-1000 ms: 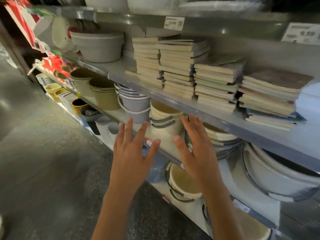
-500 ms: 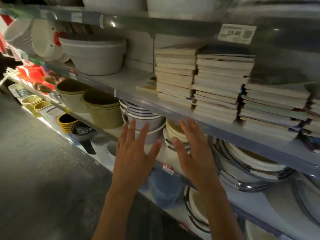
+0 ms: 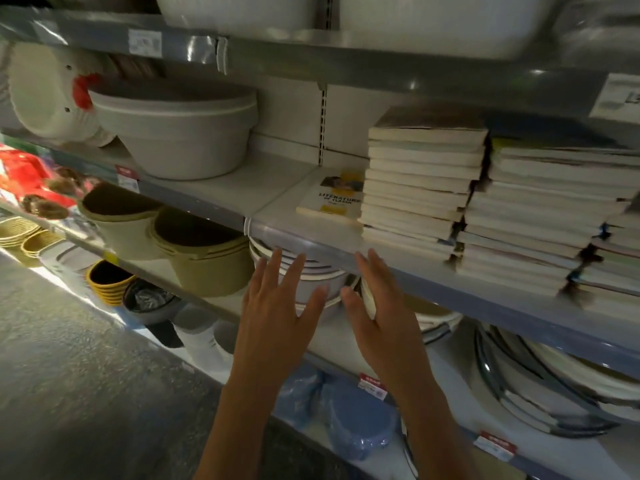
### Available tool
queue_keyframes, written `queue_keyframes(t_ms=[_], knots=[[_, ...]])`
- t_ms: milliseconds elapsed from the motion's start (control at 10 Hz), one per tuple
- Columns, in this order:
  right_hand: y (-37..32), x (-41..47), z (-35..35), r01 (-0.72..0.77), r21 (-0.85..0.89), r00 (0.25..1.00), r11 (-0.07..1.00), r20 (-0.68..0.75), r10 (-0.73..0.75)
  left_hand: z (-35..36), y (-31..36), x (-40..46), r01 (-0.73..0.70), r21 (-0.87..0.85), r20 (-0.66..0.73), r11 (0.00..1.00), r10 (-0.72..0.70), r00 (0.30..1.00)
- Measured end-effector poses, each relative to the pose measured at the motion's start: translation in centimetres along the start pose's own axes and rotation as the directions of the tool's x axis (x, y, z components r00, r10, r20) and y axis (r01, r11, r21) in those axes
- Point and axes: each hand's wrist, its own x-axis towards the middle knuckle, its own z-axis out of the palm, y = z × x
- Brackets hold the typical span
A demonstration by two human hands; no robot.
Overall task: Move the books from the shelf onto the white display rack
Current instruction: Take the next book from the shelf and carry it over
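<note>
Books were what both hands reached for, and neither had touched one yet. The left hand [image 3: 277,306] was raised with its fingers straight and spread, holding nothing; the right hand [image 3: 377,306] was just beside it, palm turned inward, fingers straight and close together, also empty. Both hovered in front of and slightly below the front edge of the shelf [image 3: 277,225], over the stacked white bowls [image 3: 311,275] on the level beneath.

Outward from the hands, up and to the right, a single book with a yellow and white cover [image 3: 332,197] lay flat on the shelf, close to the front lip. Touching its right side stood a tall stack of books [image 3: 420,181], page edges facing out, and further right a second stack [image 3: 540,216] pressed against the first, with more beyond it at the frame's edge. All the books lay flat, their long sides running back into the shelf.

The right hand was the nearer one to the lone book and the first stack, so it looked to me the likelier to arrive first, with the left following to steady a pile.

A large grey basin [image 3: 180,133] sat well to the left on the same shelf. The white display rack was not in sight.
</note>
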Motion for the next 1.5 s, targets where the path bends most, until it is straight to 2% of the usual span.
queue_keyframes(t_ms=[200, 400, 500, 700, 800, 900, 1000, 1100, 1200, 1300, 1400, 1500], knots=[[1.0, 7.7, 3.1, -0.034, 0.043, 0.997, 0.998, -0.064, 0.037, 0.9, -3.0, 8.2, -0.048, 0.013, 0.036, 0.999, 0.047, 0.998], [2.4, 14.4, 7.2, -0.14, 0.093, 0.99, 0.986, -0.017, 0.142, 1.2, -5.3, 16.4, -0.006, -0.012, 0.162, 1.0, 0.008, 0.987], [3.4, 16.9, 8.5, -0.213, 0.065, 0.976, 0.975, -0.028, 0.216, 2.3, -6.9, 19.6, -0.027, 0.001, 0.186, 1.0, 0.026, 0.982], [3.8, 20.3, 9.7, -0.309, -0.21, 0.951, 0.927, -0.053, 0.305, 4.6, -9.3, 25.3, -0.069, 0.086, 0.309, 0.994, 0.039, 0.95], [3.7, 21.7, 9.9, -0.408, -0.295, 0.911, 0.864, -0.075, 0.405, 5.5, -9.6, 27.8, -0.072, 0.12, 0.364, 0.99, 0.024, 0.931], [4.1, 22.8, 10.6, -0.521, -0.366, 0.846, 0.771, -0.101, 0.524, 6.5, -10.0, 29.9, -0.123, 0.237, 0.441, 0.964, 0.006, 0.897], [4.4, 23.6, 11.4, -0.546, -0.506, 0.813, 0.668, -0.126, 0.569, 8.0, -10.8, 31.4, -0.208, 0.337, 0.495, 0.918, 0.015, 0.869], [4.0, 23.8, 11.7, -0.469, -0.631, 0.851, 0.619, -0.135, 0.507, 8.9, -11.2, 32.3, -0.219, 0.308, 0.548, 0.926, 0.016, 0.836], [4.8, 24.1, 12.1, -0.45, -0.713, 0.83, 0.537, -0.113, 0.545, 8.8, -11.0, 32.9, -0.206, 0.243, 0.61, 0.948, 0.016, 0.792], [4.0, 24.3, 12.8, -0.613, -0.591, 0.743, 0.525, -0.206, 0.636, 7.5, -10.3, 33.0, -0.113, 0.118, 0.646, 0.987, 0.009, 0.763], [2.7, 24.1, 13.4, -0.524, -0.565, 0.845, 0.637, -0.252, 0.472, 6.7, -10.2, 33.0, -0.101, 0.01, 0.617, 0.995, 0.073, 0.783], [3.0, 24.4, 12.8, -0.507, -0.298, 0.857, 0.809, -0.279, 0.434, 6.8, -10.5, 33.1, 0.214, -0.36, 0.523, 0.908, 0.006, 0.852]])
